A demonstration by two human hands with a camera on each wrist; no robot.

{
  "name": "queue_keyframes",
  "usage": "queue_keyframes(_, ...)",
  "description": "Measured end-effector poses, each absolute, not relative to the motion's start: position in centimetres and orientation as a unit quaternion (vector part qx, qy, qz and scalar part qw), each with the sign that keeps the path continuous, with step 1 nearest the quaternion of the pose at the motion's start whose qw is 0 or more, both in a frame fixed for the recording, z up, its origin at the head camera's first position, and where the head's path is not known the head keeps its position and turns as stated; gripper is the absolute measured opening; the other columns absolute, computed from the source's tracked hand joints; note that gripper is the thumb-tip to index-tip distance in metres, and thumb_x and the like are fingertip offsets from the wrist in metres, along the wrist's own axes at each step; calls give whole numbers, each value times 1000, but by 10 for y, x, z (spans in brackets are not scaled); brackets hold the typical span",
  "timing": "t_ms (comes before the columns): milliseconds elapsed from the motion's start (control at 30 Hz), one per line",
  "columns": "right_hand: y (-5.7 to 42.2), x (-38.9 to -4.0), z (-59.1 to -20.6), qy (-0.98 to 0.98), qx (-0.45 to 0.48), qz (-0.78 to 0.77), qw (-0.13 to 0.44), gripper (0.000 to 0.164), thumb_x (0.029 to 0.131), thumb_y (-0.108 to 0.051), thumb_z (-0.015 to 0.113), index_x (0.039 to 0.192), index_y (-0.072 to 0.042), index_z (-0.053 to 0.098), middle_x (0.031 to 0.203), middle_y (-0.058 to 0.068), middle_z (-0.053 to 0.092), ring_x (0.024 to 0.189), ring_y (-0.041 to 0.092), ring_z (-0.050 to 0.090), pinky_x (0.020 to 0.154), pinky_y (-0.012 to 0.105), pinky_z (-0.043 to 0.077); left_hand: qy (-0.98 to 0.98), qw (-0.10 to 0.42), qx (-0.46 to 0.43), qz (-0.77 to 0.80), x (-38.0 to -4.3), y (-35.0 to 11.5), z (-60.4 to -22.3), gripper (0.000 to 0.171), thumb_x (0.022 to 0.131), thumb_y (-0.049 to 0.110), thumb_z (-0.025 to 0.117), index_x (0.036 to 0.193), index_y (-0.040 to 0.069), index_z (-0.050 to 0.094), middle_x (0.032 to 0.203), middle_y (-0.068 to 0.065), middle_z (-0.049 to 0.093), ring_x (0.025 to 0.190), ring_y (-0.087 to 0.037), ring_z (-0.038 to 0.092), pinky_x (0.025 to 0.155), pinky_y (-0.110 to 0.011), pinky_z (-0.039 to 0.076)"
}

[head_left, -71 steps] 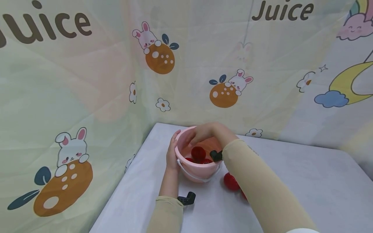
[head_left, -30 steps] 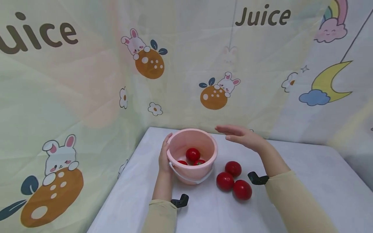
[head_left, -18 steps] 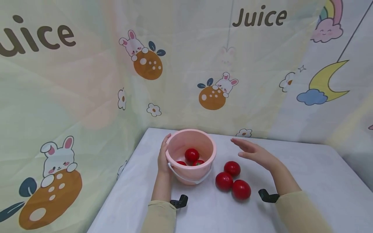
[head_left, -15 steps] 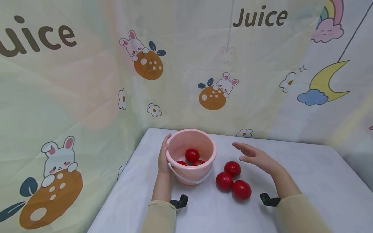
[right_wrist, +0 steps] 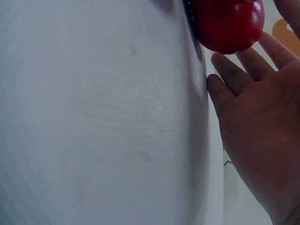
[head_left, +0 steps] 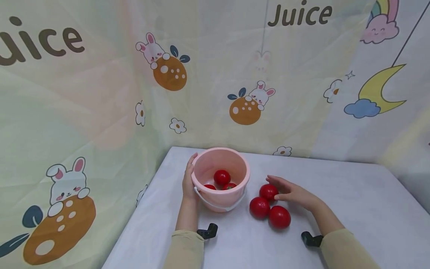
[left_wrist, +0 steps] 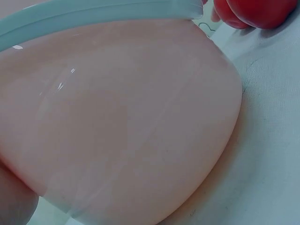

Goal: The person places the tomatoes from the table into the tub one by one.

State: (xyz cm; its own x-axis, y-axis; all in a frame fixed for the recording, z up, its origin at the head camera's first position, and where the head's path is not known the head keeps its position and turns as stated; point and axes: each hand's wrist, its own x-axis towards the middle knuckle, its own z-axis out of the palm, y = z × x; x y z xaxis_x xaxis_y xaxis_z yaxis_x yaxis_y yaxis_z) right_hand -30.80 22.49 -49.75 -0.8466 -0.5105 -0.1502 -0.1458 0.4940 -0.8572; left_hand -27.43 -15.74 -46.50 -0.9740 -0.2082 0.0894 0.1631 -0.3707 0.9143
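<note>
A pink bucket [head_left: 220,200] with a white handle stands upright on the white table, several red tomatoes [head_left: 222,177] inside it. My left hand [head_left: 189,179] rests along the bucket's left outer wall, fingers extended, tips near the rim. In the left wrist view the bucket's wall [left_wrist: 122,112] fills most of the picture. Right of the bucket, three tomatoes lie grouped: a far one [head_left: 268,192], a left one [head_left: 259,207] and a near one [head_left: 279,217]. My right hand [head_left: 295,195] reaches around the far tomato, thumb and fingers spread; its fingers [right_wrist: 234,75] look loosely extended beside that tomato [right_wrist: 229,26].
A printed cloth backdrop [head_left: 208,74] with rabbits and oranges stands behind and to the left of the table [head_left: 336,194]. Each wrist wears a black camera, such as the left one [head_left: 208,231] by the cuff.
My right hand came out of the bucket, moved right, then lowered to the far tomato. My left hand stays at the bucket. The view has shifted slightly.
</note>
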Motion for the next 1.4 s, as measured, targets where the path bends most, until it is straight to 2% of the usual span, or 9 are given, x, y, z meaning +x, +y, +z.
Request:
queue_keyframes(267, 224, -307, -500, 842, -205, -457, 200, 94, 76, -33, 82, 155, -29, 30, 158, 6, 34, 146, 40, 29, 98, 53, 52, -538, 111, 15, -835, -273, -157, -463, 40, 100, 41, 49, 140, 44, 48, 144, 14, 51, 136, -15, 44, 115, -55, 35)
queue_keyframes(467, 225, -305, -503, 852, -196, -447, 189, 86, 77, -36, 81, 151, -31, 38, 156, 8, 37, 145, 41, 30, 98, 56, 51, -537, 113, 10, -836, -274, -157, -462, 40, 100, 41, 48, 140, 43, 48, 144, 13, 51, 136, -15, 44, 115, -55, 35)
queue_keyframes(567, 225, -304, -505, 856, -181, -446, 187, 80, 77, -37, 81, 147, -36, 44, 153, 7, 42, 143, 39, 33, 97, 54, 52, -533, 113, 8, -839, -274, -156, -462, 40, 100, 41, 49, 140, 43, 48, 144, 13, 51, 136, -16, 44, 115, -55, 34)
queue_keyframes(700, 226, -303, -508, 859, -180, -445, 177, 74, 78, -36, 81, 144, -37, 47, 150, 7, 45, 141, 40, 35, 95, 53, 54, -526, 111, 4, -843, -274, -156, -463, 40, 100, 41, 48, 140, 42, 48, 144, 12, 51, 136, -16, 44, 116, -55, 34)
queue_keyframes(1000, 226, -302, -513, 861, -178, -448, 163, 71, 78, -38, 80, 142, -33, 50, 147, 7, 49, 140, 39, 37, 96, 54, 53, -527, 112, 6, -842, -273, -156, -465, 41, 100, 42, 48, 141, 42, 47, 145, 12, 51, 136, -16, 44, 115, -54, 36)
queue_keyframes(1233, 225, -303, -516, 860, -159, -457, 162, 68, 76, -39, 82, 138, -39, 53, 145, 5, 50, 140, 37, 38, 96, 52, 53, -527, 113, 12, -842, -273, -156, -464, 40, 100, 41, 48, 140, 42, 48, 144, 13, 51, 136, -15, 44, 115, -53, 35)
queue_keyframes(1400, 227, -305, -517, 863, -156, -456, 152, 69, 76, -39, 82, 139, -38, 53, 144, 5, 51, 139, 37, 40, 95, 51, 54, -531, 112, 16, -840, -272, -155, -463, 41, 99, 42, 49, 140, 43, 48, 144, 13, 51, 136, -15, 44, 115, -53, 36)
